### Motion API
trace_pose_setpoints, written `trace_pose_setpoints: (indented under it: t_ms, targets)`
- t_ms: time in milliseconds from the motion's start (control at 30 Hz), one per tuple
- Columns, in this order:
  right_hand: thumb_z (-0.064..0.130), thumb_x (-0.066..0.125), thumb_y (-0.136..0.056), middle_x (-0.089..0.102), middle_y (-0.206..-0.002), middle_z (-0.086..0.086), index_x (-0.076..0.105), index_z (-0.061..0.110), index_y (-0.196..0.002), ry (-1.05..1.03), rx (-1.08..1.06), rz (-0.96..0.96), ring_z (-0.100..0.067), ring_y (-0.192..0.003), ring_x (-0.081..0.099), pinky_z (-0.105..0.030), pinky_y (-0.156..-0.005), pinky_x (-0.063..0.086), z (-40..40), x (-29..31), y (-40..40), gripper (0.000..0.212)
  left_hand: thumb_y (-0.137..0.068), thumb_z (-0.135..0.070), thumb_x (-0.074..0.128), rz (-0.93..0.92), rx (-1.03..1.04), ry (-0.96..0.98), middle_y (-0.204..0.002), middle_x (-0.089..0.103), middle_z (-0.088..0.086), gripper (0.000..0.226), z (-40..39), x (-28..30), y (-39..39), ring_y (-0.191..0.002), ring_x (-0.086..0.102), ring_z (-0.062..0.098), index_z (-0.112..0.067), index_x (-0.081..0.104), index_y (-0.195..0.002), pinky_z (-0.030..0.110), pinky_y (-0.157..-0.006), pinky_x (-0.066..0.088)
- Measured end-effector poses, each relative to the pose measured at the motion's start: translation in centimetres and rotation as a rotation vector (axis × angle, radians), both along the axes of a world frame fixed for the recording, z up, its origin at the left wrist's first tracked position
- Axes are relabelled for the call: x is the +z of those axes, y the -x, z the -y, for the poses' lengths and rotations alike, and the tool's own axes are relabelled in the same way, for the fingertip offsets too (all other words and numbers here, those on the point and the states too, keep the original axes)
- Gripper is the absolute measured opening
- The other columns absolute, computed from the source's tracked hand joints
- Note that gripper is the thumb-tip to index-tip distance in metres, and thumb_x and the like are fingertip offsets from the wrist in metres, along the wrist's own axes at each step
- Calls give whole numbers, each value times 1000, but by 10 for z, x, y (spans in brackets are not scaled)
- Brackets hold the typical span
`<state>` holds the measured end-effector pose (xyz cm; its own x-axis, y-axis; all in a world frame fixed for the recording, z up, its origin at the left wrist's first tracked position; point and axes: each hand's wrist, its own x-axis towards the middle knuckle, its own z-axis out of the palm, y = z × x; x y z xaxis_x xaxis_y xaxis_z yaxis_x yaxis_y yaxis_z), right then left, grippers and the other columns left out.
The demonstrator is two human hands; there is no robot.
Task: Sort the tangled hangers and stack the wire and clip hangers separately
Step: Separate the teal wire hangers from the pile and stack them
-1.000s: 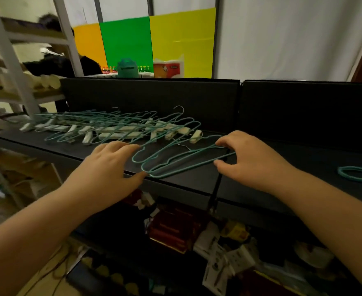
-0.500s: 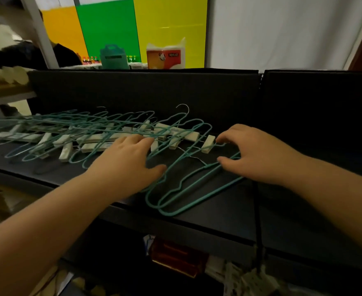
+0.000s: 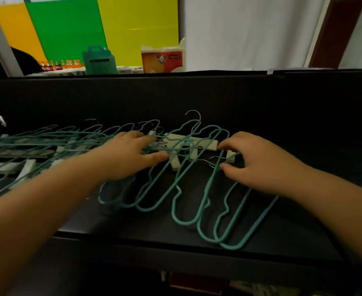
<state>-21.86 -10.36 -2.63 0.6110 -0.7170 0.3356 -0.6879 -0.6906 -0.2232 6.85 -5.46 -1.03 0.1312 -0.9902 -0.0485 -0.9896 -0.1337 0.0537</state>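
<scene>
Several teal wire hangers lie fanned across the black table, tangled with white clip hangers near the back. My left hand, blurred, reaches flat into the tangle with straight fingers resting on the wires and clips. On the right end of the pile, my right hand curls its fingers over the nearest wire hanger, thumb and forefinger on either side of the wire near a white clip. More hangers stretch away to the left.
A black upright panel closes the table's back. Behind it stand a teal container, an orange-and-white pack and small bottles before coloured boards. Clutter shows below the table's front edge.
Both hands have moved forward from the table's near part into the tangle by the clips. The view has closed in on the pile, and the front wire hangers lie spread nearer me.
</scene>
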Motion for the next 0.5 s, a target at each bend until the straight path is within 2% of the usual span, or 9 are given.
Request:
trace_pose_setpoints:
  t_ms: [100, 200, 300, 400, 500]
  targets:
    - [50, 61, -87, 50, -119, 19, 55, 36, -131, 0, -25, 6, 0, -111, 50, -26, -95, 46, -8, -1, -12, 46, -76, -79, 41, 29, -22, -35, -160, 16, 0, 90, 6, 7, -32, -145, 18, 26, -37, 18, -152, 42, -117, 20]
    - [49, 62, -87, 50, -119, 20, 54, 37, -132, 6, -34, 14, 2, -112, 50, -22, -96, 44, -13, 0, -26, 47, -74, -81, 42, 37, -67, -88, -159, 22, -2, 93, 16, 9, -53, -142, 28, 23, -36, 20, -152, 40, -115, 26]
    - [50, 62, -86, 50, -118, 22, 54, 39, -131, 4, -48, 13, 2, -110, 51, -24, -95, 46, -15, 1, -39, 47, -77, -77, 48, 29, -144, -98, -157, 24, -3, 86, 25, 14, -67, -140, 32, 21, -40, 22, -150, 38, -114, 29]
    - [50, 62, -87, 50, -115, 22, 53, 42, -128, -8, -41, 12, 2, -108, 51, -25, -94, 48, -15, -1, -47, 43, -67, -78, 58, -44, -169, -83, -154, 27, -4, 96, 27, 19, -76, -134, 38, 20, -39, 25, -149, 35, -110, 34]
    - [50, 62, -87, 50, -119, 22, 52, 41, -131, -13, -56, -15, 3, -111, 50, -24, -96, 46, -14, -2, -50, 46, -57, -81, 60, -100, -157, 39, -146, 34, -6, 107, 25, 19, -77, -125, 45, 18, -36, 30, -148, 33, -102, 40]
